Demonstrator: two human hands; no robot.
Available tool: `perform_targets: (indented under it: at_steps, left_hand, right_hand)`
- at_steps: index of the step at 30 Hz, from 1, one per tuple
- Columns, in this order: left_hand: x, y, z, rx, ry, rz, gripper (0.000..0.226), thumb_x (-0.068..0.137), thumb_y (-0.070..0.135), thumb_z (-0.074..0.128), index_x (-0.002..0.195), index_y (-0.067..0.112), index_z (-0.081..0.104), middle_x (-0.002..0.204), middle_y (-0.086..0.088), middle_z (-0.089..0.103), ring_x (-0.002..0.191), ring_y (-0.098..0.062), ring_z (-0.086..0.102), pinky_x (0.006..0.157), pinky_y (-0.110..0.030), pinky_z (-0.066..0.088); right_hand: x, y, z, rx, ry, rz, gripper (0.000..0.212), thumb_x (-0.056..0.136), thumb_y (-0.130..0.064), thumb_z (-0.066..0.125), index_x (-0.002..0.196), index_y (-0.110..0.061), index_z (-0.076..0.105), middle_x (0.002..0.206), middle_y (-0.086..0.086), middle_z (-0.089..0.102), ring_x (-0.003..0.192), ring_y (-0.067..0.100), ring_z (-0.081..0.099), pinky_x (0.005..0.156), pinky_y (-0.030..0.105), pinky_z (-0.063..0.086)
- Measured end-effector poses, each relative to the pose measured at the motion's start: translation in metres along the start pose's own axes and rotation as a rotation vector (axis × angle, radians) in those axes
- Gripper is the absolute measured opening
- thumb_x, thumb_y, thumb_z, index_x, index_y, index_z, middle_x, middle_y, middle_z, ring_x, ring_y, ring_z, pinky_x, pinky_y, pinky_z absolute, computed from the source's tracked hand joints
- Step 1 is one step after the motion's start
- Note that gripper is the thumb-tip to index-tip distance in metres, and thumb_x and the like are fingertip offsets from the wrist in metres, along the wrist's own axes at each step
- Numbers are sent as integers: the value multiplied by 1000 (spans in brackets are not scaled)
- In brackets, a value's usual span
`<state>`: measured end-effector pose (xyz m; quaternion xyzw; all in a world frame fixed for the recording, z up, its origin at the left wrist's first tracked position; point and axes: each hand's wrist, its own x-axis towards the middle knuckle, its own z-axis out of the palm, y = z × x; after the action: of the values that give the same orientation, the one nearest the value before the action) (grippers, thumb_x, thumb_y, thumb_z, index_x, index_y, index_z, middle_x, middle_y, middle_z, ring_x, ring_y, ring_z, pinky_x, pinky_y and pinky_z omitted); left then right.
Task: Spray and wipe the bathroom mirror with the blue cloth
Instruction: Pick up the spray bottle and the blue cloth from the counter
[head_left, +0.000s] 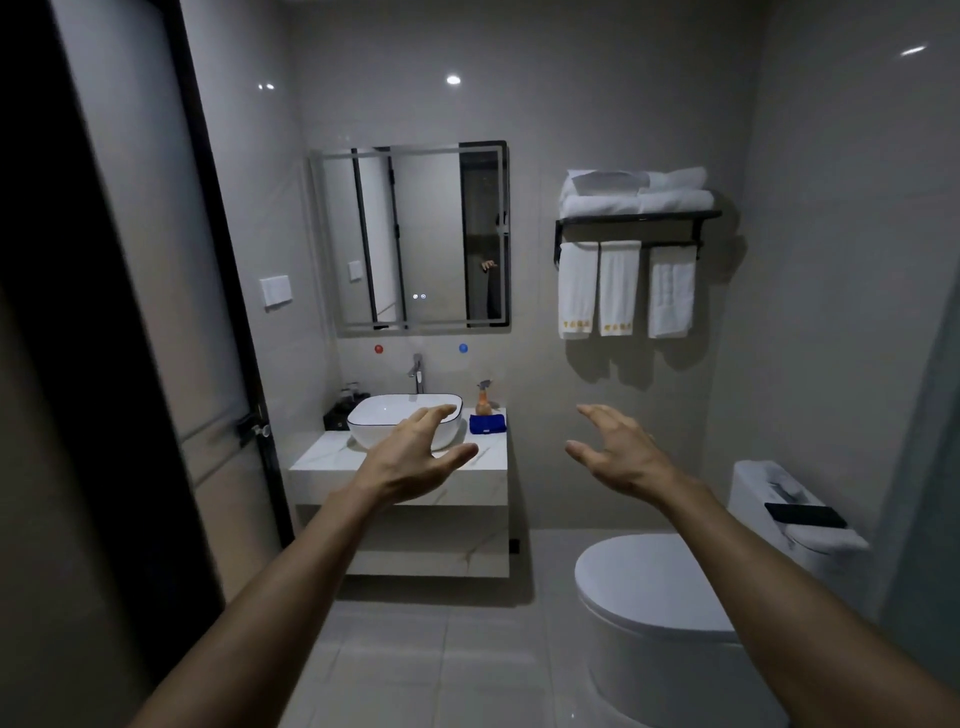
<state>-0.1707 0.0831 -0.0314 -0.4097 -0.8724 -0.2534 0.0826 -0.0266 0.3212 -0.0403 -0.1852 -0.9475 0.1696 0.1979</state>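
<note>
Both arms are out in front, and nothing is in either hand. The left hand (415, 452) has its fingers (434, 414) spread wide and curled, and the right hand (618, 457) mirrors it, fingers open and empty. The person stands well back from the table (332, 457).

The risks from here: the spray bottle (484, 399) stands tall and narrow at the back right corner of the table, so a hurried grab could likely tip it into the basin (384, 410) or off the edge. The blue cloth (487, 423) lies right in front of the bottle, touching or nearly so, and reaching over one could drag the other. The room is dim too, which may hide streaks on the glass.

As for the task's things: the blue cloth is folded into a neat, deep-blue block, just beside the basin. The bottle looks orange-tinted with a grey trigger head. The mirror (415, 234) hangs on the wall above the basin, rectangular, with a pale border strip and two small lit dots low on its face.
</note>
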Motion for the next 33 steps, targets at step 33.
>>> perform_targets:
  at_steps: [33]
  left_hand:
    - [404, -144, 138, -16, -4, -76, 69, 93, 52, 56, 151, 21, 34, 156, -1, 39, 136, -21, 45, 108, -45, 43]
  right_hand:
    - [426, 140, 129, 2, -5, -24, 66, 95, -48, 51, 152, -24, 27, 157, -1, 29, 143, 21, 27, 115, 45, 28]
